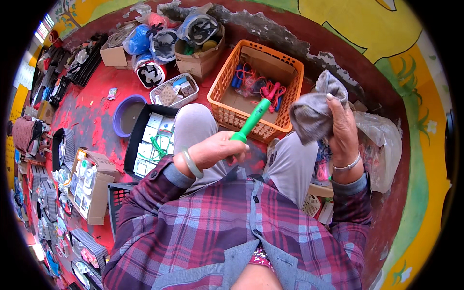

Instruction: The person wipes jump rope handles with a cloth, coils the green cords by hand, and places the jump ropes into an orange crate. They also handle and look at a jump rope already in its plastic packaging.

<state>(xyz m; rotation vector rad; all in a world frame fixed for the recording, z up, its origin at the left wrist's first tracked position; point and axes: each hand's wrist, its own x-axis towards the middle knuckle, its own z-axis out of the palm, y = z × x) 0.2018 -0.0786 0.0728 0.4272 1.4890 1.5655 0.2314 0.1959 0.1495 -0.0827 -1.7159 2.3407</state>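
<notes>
My left hand (216, 151) is closed around the lower end of a bright green skipping-rope handle (255, 118), which points up and to the right. No cord shows on it; its lower end is hidden in the fingers. My right hand (344, 128) grips a crumpled grey cloth (311, 113), with the thumb pressed on top. The cloth and the handle are apart. Beyond them stands an orange plastic basket (232, 111) lined with cardboard. Inside it lie skipping ropes (273, 94) with pink and blue handles.
Left of my knees sit a black tray (129, 152) of white boxes with a green cord, a purple basin (116, 118) and a white basket (186, 101). Bagged helmets (164, 46) and cardboard boxes line the wall. At right is a clear plastic bag (386, 145).
</notes>
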